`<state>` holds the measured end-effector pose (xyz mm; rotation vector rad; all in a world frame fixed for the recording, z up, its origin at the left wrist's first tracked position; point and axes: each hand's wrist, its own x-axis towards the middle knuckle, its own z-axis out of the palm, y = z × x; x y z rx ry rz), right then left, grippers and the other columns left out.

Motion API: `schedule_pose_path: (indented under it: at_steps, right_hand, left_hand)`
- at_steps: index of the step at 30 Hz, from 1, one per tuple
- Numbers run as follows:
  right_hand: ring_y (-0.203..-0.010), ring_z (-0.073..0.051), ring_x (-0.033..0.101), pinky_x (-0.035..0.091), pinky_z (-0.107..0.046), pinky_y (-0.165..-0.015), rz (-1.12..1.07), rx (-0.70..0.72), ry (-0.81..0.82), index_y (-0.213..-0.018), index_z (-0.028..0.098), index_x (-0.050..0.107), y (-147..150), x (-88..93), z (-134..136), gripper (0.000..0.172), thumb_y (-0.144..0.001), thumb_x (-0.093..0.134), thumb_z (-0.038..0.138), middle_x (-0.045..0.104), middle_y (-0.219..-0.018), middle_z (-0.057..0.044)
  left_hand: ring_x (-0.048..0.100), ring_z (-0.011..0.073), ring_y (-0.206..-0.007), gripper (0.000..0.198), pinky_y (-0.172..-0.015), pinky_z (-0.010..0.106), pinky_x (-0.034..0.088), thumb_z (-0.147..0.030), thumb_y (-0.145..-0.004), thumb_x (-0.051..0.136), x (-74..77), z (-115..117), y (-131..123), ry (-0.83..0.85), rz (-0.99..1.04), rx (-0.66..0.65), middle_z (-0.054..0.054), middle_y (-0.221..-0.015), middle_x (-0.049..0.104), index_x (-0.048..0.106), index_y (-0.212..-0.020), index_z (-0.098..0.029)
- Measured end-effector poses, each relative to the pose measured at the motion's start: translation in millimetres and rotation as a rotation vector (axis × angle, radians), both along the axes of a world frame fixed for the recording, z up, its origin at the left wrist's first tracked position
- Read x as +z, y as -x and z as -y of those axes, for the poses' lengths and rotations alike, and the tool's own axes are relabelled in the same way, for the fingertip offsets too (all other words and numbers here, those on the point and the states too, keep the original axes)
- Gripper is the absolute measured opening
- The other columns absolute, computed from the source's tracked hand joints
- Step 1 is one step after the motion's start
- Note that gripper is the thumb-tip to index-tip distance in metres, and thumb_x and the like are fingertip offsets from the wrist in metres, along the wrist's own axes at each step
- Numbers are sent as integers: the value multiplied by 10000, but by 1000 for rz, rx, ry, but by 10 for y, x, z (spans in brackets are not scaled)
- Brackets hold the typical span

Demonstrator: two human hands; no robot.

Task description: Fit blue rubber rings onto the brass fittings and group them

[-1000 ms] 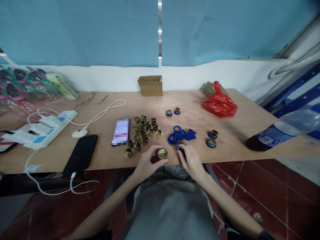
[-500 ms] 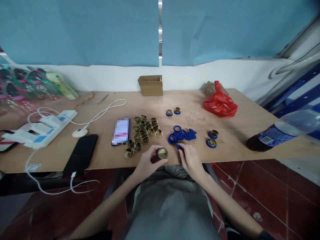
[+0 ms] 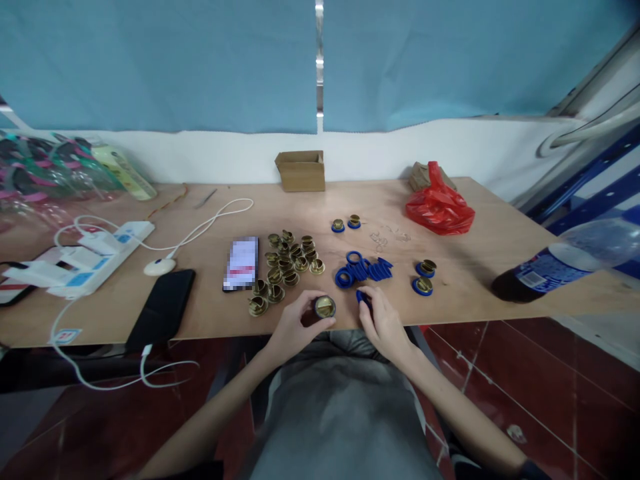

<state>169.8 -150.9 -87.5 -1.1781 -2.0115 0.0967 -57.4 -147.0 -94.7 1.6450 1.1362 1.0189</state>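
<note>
My left hand (image 3: 295,327) is closed round a brass cap (image 3: 325,307) at the table's near edge. My right hand (image 3: 383,321) pinches a blue ring (image 3: 361,296) just below a heap of blue rings (image 3: 364,270). Several loose brass caps (image 3: 285,263) lie in a cluster to the left of that heap. Two brass caps fitted in blue rings (image 3: 424,277) sit to the right, and two more (image 3: 346,223) lie farther back.
On the wooden table (image 3: 475,267) are a lit phone (image 3: 242,263), a dark phone (image 3: 163,307), a white power strip (image 3: 85,257) with cables, a cardboard box (image 3: 301,171), a red bag (image 3: 440,203) and a cola bottle (image 3: 565,260) lying at the right.
My right hand's fingers have closed on a blue ring and lifted it slightly off the table. My left hand with the brass cap has stayed in place.
</note>
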Motion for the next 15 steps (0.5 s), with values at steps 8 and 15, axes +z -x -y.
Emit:
schedule_pose_path:
  at_steps: [8, 15]
  right_hand:
    - [-997, -258, 729, 621, -395, -859, -58, 40, 71, -1304, 190, 510, -17, -14, 3, 270, -1047, 470, 262, 702, -1136, -141]
    - [-970, -249, 741, 625, -394, -874, -73, 56, 15, -1337, 192, 523, -22, -24, 7, 311, -1036, 537, 271, 723, -1127, -128]
  left_hand:
    - [721, 219, -996, 378, -903, 345, 567, -268, -813, 776, 23, -1, 0, -1, 4, -2, 54, -1081, 740, 611, -1147, -208]
    - [721, 204, -940, 368, -866, 327, 568, -260, -810, 777, 43, 0, -5, 1, -4, 1, 38, -1022, 740, 612, -1134, -203]
